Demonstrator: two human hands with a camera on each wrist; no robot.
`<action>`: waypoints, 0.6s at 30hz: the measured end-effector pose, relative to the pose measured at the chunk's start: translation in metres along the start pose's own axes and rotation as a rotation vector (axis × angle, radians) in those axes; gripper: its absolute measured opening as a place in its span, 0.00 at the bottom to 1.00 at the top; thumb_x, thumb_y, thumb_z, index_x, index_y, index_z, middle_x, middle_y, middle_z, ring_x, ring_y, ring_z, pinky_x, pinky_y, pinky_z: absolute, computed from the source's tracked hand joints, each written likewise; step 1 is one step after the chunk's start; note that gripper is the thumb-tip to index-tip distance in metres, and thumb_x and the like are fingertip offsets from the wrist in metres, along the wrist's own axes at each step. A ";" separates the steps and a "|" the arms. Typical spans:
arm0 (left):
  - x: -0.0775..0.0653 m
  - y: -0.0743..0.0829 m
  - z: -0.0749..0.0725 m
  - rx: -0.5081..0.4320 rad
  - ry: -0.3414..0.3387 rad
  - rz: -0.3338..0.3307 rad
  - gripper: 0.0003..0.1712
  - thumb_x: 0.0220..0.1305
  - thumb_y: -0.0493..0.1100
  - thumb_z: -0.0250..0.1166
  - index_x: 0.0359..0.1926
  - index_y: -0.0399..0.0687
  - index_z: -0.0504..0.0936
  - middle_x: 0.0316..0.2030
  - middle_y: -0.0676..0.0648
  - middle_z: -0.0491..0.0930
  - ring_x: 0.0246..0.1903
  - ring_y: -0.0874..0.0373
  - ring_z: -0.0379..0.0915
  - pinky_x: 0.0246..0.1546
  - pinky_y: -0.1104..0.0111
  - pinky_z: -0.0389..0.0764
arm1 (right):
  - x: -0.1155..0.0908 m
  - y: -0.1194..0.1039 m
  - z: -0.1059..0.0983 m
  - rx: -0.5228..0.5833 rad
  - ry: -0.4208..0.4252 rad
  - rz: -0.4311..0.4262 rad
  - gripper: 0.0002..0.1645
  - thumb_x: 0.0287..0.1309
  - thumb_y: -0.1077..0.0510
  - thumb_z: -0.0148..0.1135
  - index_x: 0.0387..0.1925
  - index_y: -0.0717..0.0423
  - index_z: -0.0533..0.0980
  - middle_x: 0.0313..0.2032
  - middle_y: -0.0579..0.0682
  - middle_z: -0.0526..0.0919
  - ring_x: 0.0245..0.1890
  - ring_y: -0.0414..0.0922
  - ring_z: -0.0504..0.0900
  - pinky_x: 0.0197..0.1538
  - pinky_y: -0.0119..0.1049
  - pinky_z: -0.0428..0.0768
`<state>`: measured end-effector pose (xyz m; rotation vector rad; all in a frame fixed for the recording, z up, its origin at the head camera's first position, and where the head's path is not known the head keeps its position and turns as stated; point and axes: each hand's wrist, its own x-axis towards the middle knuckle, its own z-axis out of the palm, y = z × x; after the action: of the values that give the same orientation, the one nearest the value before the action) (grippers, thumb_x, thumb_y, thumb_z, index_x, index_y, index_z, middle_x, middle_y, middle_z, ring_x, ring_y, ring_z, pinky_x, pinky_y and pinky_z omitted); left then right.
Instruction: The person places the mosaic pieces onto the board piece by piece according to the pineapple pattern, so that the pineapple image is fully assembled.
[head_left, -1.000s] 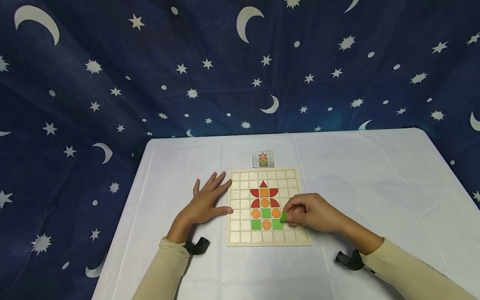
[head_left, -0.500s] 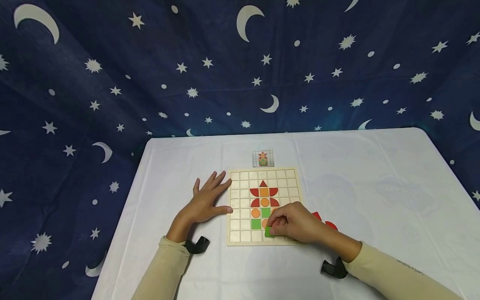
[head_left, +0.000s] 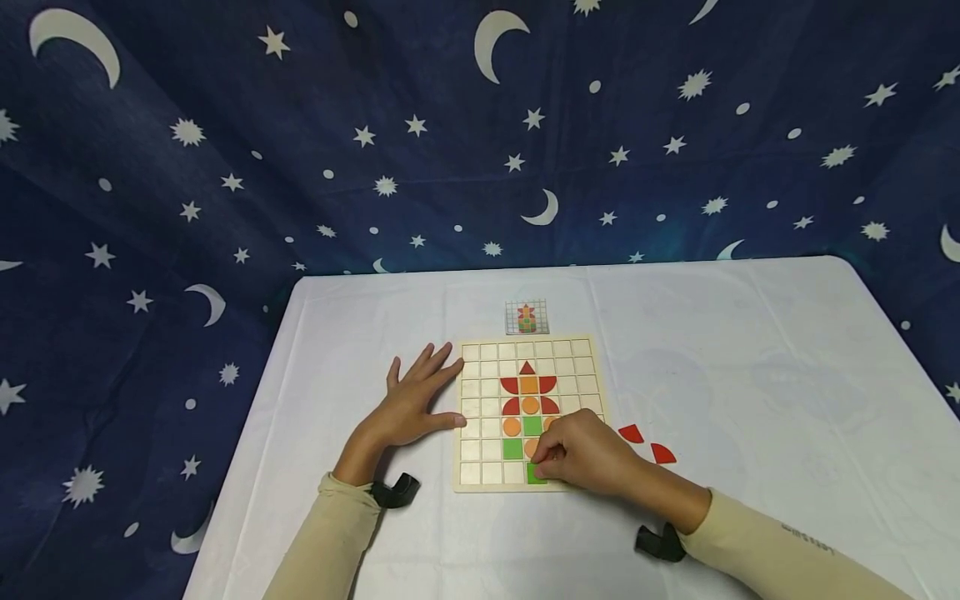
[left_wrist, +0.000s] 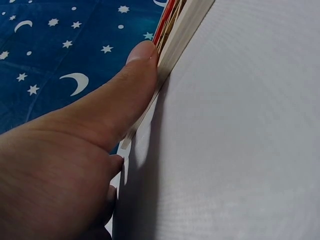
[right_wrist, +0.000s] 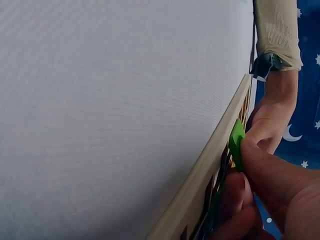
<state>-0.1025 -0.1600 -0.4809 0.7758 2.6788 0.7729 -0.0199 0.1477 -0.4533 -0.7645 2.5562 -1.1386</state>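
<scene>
My right hand pinches a green square tile between thumb and fingers, over the middle of the nearest row of a wooden grid board. Close up in the right wrist view, the tile stands tilted just by the board's edge. On the board, red, orange and green pieces form a figure: a red triangle on top, orange circles and green squares lower down. Part of its right side is hidden behind my right hand. My left hand, fingers spread, rests at the board's left edge, thumb on the rim.
Two loose red pieces, one beside the board and another rounded red piece a little nearer, lie on the white table. A small pattern card lies beyond the board. A dark starry curtain hangs behind the table.
My right hand has carried the green tile leftward and nearer, from the board's right side to its nearest row. The two red pieces have come into sight. My left hand stays put.
</scene>
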 end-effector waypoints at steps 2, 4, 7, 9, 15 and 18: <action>0.000 0.000 0.000 -0.001 -0.001 0.000 0.54 0.58 0.65 0.73 0.80 0.58 0.60 0.82 0.49 0.46 0.82 0.45 0.32 0.72 0.31 0.26 | 0.000 -0.002 0.001 -0.065 0.014 -0.006 0.09 0.46 0.60 0.81 0.25 0.42 0.89 0.24 0.29 0.82 0.25 0.26 0.75 0.30 0.24 0.75; -0.001 0.000 0.000 0.001 0.000 -0.001 0.54 0.58 0.65 0.73 0.80 0.58 0.59 0.82 0.49 0.46 0.82 0.45 0.32 0.72 0.31 0.26 | 0.000 -0.003 0.003 -0.122 0.028 -0.012 0.08 0.46 0.60 0.81 0.25 0.41 0.89 0.24 0.29 0.83 0.26 0.25 0.75 0.30 0.24 0.75; -0.001 0.000 0.000 0.003 0.000 -0.003 0.54 0.58 0.65 0.73 0.80 0.58 0.59 0.82 0.49 0.46 0.82 0.45 0.32 0.72 0.31 0.26 | -0.002 -0.004 0.005 -0.192 0.040 -0.021 0.07 0.46 0.59 0.81 0.26 0.41 0.90 0.25 0.30 0.84 0.28 0.26 0.78 0.32 0.24 0.76; -0.001 0.000 0.000 0.006 -0.002 -0.002 0.54 0.58 0.65 0.73 0.80 0.58 0.59 0.82 0.49 0.46 0.82 0.45 0.32 0.72 0.31 0.26 | -0.003 -0.005 0.006 -0.221 0.045 -0.021 0.06 0.47 0.58 0.81 0.27 0.42 0.91 0.26 0.31 0.85 0.29 0.26 0.79 0.32 0.24 0.77; -0.001 0.002 0.000 0.015 -0.001 0.007 0.55 0.59 0.65 0.72 0.80 0.57 0.57 0.82 0.49 0.46 0.82 0.45 0.32 0.72 0.31 0.26 | -0.005 -0.007 0.006 -0.246 0.062 -0.001 0.06 0.47 0.57 0.81 0.28 0.41 0.91 0.27 0.31 0.85 0.29 0.27 0.78 0.29 0.25 0.75; -0.001 0.002 0.000 0.009 0.000 0.004 0.55 0.59 0.65 0.72 0.80 0.56 0.57 0.82 0.49 0.46 0.82 0.45 0.32 0.71 0.31 0.26 | -0.007 -0.007 0.005 -0.244 0.065 0.004 0.06 0.47 0.55 0.81 0.29 0.41 0.91 0.27 0.31 0.85 0.29 0.27 0.78 0.29 0.24 0.74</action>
<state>-0.1008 -0.1591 -0.4792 0.7836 2.6834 0.7620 -0.0098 0.1444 -0.4512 -0.7863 2.7839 -0.8731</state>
